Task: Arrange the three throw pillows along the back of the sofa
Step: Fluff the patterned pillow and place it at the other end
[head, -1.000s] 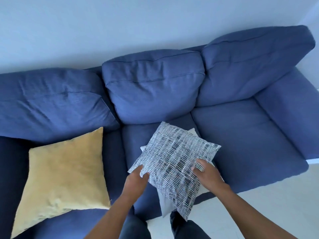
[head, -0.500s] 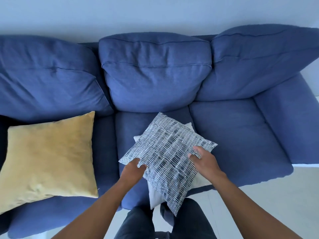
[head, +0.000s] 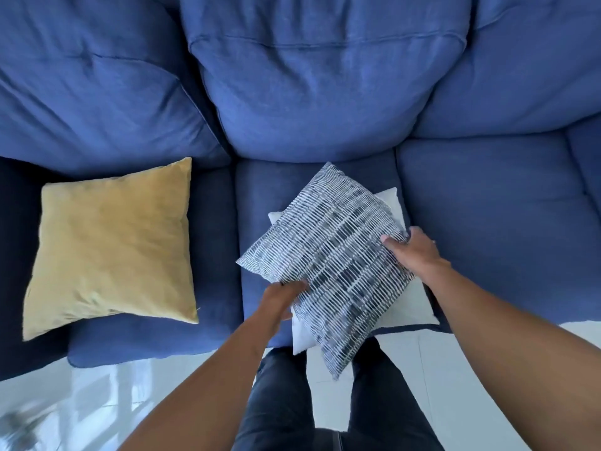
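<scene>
A navy-and-white patterned pillow (head: 328, 258) lies diamond-wise on the middle seat of the blue sofa (head: 487, 206), on top of a white pillow (head: 413, 304) that shows only at its edges. My left hand (head: 283, 296) grips the patterned pillow's lower left edge. My right hand (head: 413, 252) grips its right corner. A yellow pillow (head: 110, 245) lies flat on the left seat, apart from both hands.
Three large blue back cushions (head: 309, 92) run along the sofa's back. The right seat (head: 494, 229) holds nothing. My legs in dark trousers (head: 276, 402) stand on pale glossy floor (head: 97, 392) at the sofa's front edge.
The view has come closer and tilted down over the seats. My right hand has slid up to the patterned pillow's right corner. Both hands keep their hold on it.
</scene>
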`<state>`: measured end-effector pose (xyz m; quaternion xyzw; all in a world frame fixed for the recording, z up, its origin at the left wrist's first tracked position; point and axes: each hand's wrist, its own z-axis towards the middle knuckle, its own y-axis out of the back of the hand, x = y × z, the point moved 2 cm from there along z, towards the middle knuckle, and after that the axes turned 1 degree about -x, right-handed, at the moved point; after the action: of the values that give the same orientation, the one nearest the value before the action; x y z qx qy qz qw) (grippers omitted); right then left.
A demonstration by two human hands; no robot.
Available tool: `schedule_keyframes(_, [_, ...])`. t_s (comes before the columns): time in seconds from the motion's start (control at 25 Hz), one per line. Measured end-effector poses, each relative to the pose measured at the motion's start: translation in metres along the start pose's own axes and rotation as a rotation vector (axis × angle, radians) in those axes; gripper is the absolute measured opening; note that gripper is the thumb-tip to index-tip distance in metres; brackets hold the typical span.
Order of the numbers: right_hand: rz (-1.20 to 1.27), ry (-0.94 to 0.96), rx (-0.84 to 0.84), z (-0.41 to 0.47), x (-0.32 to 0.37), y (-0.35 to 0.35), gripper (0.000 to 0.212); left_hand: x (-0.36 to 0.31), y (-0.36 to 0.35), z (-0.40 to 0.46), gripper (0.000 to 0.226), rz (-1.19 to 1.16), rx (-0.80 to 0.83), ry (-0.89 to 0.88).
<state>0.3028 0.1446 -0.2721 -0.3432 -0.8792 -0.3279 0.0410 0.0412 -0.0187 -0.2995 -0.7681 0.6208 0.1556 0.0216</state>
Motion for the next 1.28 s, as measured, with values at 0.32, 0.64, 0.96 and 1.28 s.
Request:
schedule_keyframes(0.32, [0.148,0.222,0.215,-0.019,-0.038,0.029,0.035,-0.019,-0.039,-0.045,0.025,-0.281,-0.096,-0.171])
schedule_keyframes(0.64, [0.485,0.308,0.156,-0.089,-0.087,0.134,0.053,-0.069,-0.084,-0.144,0.017,-0.351,0.003,-0.452])
schedule_keyframes(0.96, [0.738,0.244,0.077,-0.134,-0.155,0.188,0.08,-0.114,-0.124,-0.18,0.041,-0.242,0.268,-0.586])
schedule_keyframes(1.28, [0.804,0.236,0.071,-0.1,-0.166,0.244,0.092,-0.147,-0.172,-0.207,0.06,-0.141,0.304,-0.764])
